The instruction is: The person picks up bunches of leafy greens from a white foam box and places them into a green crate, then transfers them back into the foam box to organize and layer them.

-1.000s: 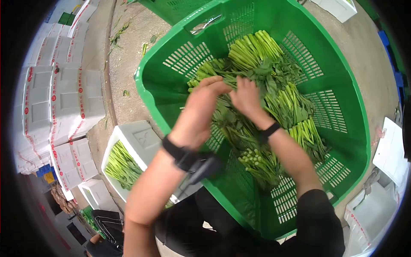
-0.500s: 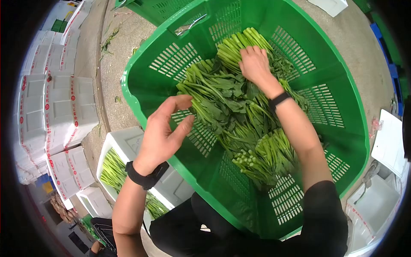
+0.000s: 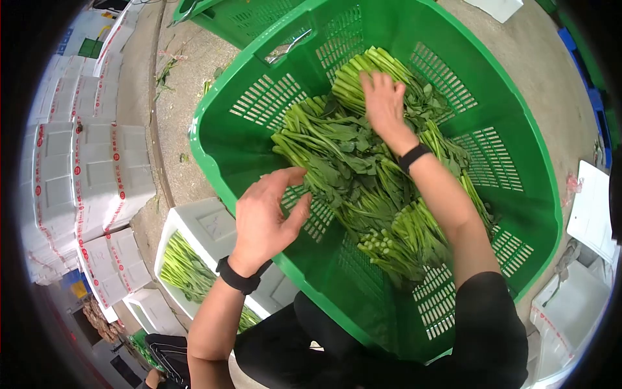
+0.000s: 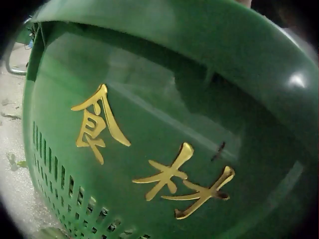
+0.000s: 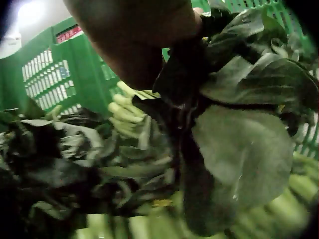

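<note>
In the head view a large green basket [image 3: 259, 61] holds bundles of leafy green stalks [image 3: 337, 139]. The right hand [image 3: 387, 110] lies on the bundle at the far end, its fingers slightly bent over the pale stems [image 3: 350, 84]. Over the basket's left rim hovers the left hand [image 3: 265, 211], thumb and fingers apart, with nothing between them. The left wrist view shows the basket's outer wall [image 4: 149, 114] with gold characters. In the right wrist view, part of the right hand [image 5: 139, 40] is above broad dark leaves [image 5: 244, 154].
Left of the basket stands a white foam box [image 3: 214, 223] with more green stalks. Stacked white boxes [image 3: 97, 168] with red-printed tape line the far left. Another green basket [image 3: 227, 23] is behind, and a white board [image 3: 593, 201] lies at the right.
Both hands were close together over the stalks a second ago. They have since parted: the left hand drew back to the rim, the right hand moved to the far bundle. Both are near their half-second-ago places.
</note>
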The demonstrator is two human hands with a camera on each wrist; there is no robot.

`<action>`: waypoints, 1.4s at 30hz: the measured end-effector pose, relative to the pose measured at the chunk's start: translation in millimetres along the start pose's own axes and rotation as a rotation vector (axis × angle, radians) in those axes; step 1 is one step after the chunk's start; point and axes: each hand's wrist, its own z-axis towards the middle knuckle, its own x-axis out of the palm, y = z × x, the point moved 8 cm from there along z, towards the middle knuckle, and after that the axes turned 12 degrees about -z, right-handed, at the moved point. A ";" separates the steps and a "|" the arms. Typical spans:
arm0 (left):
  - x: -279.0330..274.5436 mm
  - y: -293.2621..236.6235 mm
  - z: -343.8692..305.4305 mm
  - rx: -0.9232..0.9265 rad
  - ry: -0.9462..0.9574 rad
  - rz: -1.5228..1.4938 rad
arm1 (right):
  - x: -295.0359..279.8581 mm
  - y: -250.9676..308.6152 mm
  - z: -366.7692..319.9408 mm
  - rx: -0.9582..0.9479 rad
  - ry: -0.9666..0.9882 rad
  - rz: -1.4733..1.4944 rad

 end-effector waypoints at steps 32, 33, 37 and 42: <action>-6.6 5.3 -0.4 -0.025 -0.224 -0.070 | 67.8 -125.8 20.6 0.296 0.485 0.462; -7.8 4.7 -1.0 -0.026 -0.224 -0.070 | 66.0 -123.2 21.8 0.259 0.474 0.403; -5.6 6.3 -2.2 -0.068 -0.177 -0.068 | 57.0 -113.8 29.3 0.096 0.392 0.211; -6.6 6.5 -2.9 -0.060 -0.186 -0.072 | 56.2 -106.5 29.6 -0.002 0.374 0.066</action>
